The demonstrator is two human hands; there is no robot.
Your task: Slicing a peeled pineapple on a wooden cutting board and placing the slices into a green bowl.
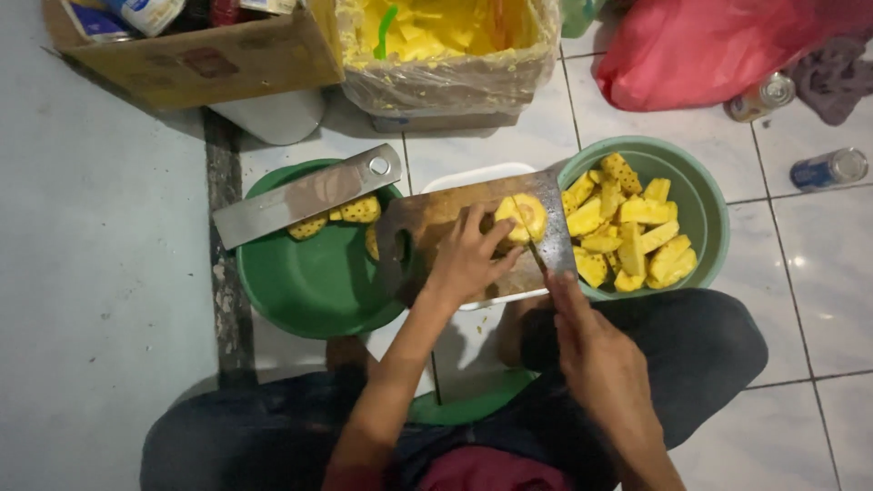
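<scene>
My left hand holds a peeled yellow pineapple piece steady on a wooden cutting board. My right hand grips a thin knife whose blade runs up into the pineapple piece. The board lies over a white tray. To the right, a pale green bowl is full of cut pineapple chunks. To the left, a dark green basin holds a few pineapple pieces, and a large cleaver lies across its rim.
A cardboard box and a plastic-lined box of yellow peelings stand at the back. A red bag, a grey cloth and two cans lie on the tiled floor at the right. My knees frame the tray.
</scene>
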